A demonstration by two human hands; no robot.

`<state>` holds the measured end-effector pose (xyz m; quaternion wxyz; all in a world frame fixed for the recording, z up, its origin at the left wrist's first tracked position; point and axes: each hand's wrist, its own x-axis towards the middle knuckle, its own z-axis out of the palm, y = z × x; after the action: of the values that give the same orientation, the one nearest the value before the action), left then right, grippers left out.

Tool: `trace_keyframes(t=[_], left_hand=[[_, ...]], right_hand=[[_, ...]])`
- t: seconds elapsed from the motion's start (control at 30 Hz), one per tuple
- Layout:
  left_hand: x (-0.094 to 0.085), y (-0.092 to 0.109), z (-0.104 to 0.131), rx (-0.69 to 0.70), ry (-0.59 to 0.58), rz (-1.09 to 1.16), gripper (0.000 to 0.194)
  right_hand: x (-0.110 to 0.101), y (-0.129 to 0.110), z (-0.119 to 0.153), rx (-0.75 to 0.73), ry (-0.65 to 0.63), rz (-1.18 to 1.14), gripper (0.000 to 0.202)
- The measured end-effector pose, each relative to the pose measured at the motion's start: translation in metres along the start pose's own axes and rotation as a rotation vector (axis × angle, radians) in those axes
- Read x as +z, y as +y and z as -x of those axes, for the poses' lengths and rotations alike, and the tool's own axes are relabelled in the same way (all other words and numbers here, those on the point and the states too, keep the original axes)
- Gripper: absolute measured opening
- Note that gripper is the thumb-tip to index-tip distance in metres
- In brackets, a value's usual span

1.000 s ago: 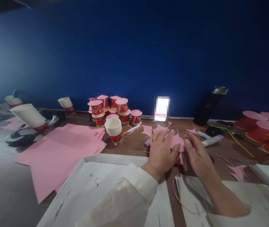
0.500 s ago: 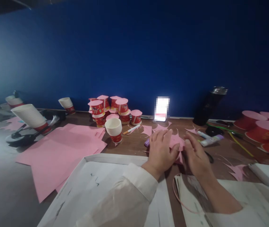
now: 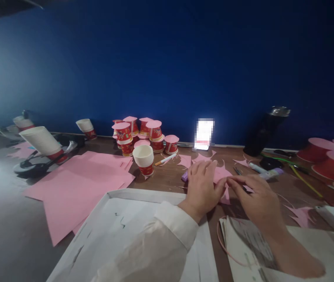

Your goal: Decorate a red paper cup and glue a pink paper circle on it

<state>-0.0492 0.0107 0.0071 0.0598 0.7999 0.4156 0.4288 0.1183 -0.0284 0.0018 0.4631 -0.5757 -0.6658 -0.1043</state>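
My left hand [image 3: 202, 188] rests over pink paper [image 3: 222, 173], fingers lying close together and bent a little, thumb out toward the right. What lies beneath its palm is hidden. Thumb and forefinger of my right hand [image 3: 256, 196] pinch at the right edge of that paper, close to my left thumb. Pointed pink paper scraps [image 3: 203, 156] lie just beyond the hands. A purple cap-like piece [image 3: 185, 176] sits beside the left hand. To the left stands a stack of white-and-red paper cups [image 3: 144, 158].
Upside-down red cups with pink paper tops [image 3: 155, 133] stand stacked behind. Large pink sheets [image 3: 87, 188] lie left, beside a white tray [image 3: 115, 192]. A lit phone [image 3: 203, 135], black bottle [image 3: 265, 131], glue stick [image 3: 272, 173] and notebook [image 3: 307, 243] are around the hands.
My right hand has closed from loosely spread fingers into a pinch at the paper's edge. My left hand stays over the paper. The view has shifted slightly.
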Motion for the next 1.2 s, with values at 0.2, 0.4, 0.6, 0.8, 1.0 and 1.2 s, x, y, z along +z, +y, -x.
trace_keyframes(t=[0.2, 0.4, 0.6, 0.8, 1.0, 1.2], left_hand=[[0.002, -0.001, 0.001, 0.002, 0.006, 0.002, 0.050], [0.003, -0.002, 0.001, 0.018, 0.019, 0.011, 0.050], [0.003, -0.001, 0.001, 0.000, 0.018, 0.010, 0.050], [0.001, 0.000, -0.001, -0.001, -0.006, 0.030, 0.048], [0.001, 0.000, 0.000, -0.013, -0.010, 0.045, 0.048], [0.002, 0.000, 0.000, -0.010, -0.011, 0.031, 0.049]], right_hand=[[0.000, -0.005, -0.001, 0.004, -0.021, 0.030, 0.030], [0.006, -0.005, 0.001, 0.030, -0.019, 0.046, 0.029], [0.001, -0.001, -0.005, 0.238, 0.047, -0.017, 0.029], [-0.030, 0.018, -0.019, 0.685, 0.075, 0.144, 0.042], [-0.029, 0.010, -0.018, 0.570, -0.019, 0.031, 0.050], [-0.011, 0.000, -0.007, 0.183, -0.120, -0.105, 0.027]])
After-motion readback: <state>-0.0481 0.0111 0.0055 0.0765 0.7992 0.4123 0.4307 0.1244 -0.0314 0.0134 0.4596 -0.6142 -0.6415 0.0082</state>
